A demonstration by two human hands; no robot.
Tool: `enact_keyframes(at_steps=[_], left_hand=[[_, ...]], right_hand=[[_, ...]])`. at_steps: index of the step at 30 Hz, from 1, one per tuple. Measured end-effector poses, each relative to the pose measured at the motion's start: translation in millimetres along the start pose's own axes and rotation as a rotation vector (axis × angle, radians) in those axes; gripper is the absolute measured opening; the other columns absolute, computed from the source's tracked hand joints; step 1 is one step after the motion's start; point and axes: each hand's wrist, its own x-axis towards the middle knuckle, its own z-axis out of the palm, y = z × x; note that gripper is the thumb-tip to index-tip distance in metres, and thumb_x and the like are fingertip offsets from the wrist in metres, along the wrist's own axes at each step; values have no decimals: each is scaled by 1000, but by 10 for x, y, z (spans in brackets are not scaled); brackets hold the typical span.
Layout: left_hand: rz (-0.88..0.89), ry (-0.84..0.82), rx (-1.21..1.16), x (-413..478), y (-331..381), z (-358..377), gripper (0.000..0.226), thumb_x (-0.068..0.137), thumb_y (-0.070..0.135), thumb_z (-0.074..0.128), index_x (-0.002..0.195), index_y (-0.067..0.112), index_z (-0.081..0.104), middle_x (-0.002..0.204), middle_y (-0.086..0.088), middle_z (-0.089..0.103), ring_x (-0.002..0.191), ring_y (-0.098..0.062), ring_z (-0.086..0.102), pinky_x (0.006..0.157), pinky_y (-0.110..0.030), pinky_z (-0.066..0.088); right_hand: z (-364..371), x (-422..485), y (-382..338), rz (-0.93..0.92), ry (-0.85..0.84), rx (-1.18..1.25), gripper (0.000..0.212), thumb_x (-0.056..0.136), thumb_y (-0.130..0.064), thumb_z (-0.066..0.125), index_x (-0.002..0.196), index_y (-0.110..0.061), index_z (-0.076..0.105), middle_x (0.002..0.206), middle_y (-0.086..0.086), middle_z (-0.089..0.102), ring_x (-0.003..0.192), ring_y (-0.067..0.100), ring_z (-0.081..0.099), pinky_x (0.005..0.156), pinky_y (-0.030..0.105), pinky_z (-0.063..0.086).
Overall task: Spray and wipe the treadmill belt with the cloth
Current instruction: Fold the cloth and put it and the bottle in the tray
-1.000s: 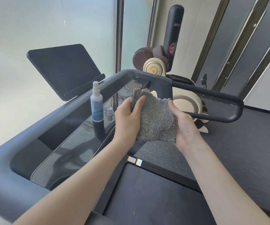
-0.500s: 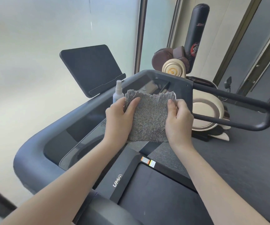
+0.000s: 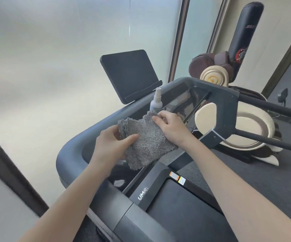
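1. Head view: gripping cloth point(image 3: 146, 138) at its left edge with left hand point(image 3: 112, 144).
2. Pinching its far right edge with right hand point(image 3: 169, 125).
3. Held above console point(image 3: 74, 151); bottle point(image 3: 156, 102) just behind.

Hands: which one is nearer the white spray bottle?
The right hand, pinching the fluffy grey cloth near the white spray bottle; the left hand grips it lower down.
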Motion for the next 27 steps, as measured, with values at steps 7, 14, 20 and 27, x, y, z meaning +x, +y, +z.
enact_keyframes(at_steps=[7, 14, 20, 27], left_hand=[[-81, 30, 150, -7, -194, -76, 36, 73, 14, 80, 104, 15, 62, 99, -7, 68, 92, -26, 68, 71, -47, 61], [-119, -30, 277, 23, -167, -48, 63, 80, 9, 74, 129, 22, 36, 111, -10, 58, 54, -24, 69, 42, -24, 53], [14, -48, 768, 31, -179, -55, 47, 79, 37, 76, 120, 19, 59, 106, -4, 56, 95, -25, 58, 77, -27, 43], [354, -133, 990, 109, -153, -202, 48, 82, 46, 71, 126, 27, 65, 122, 2, 42, 122, -19, 37, 102, -30, 32]], right_hand=[[331, 178, 41, -115, -162, -212, 23, 95, -31, 48, 87, -10, 51, 62, 4, 51, 62, 22, 49, 61, 36, 41], [428, 228, 57, -246, -163, -517, 24, 96, -36, 45, 104, -13, 49, 92, 14, 67, 89, 34, 60, 68, 38, 44], [494, 188, 148, -334, -50, -574, 26, 93, -37, 51, 104, -13, 49, 100, 5, 64, 89, 31, 62, 66, 35, 44], [328, -86, 259, -430, -6, -337, 25, 91, -15, 57, 114, -7, 62, 114, 5, 64, 110, 21, 55, 99, 36, 42]])
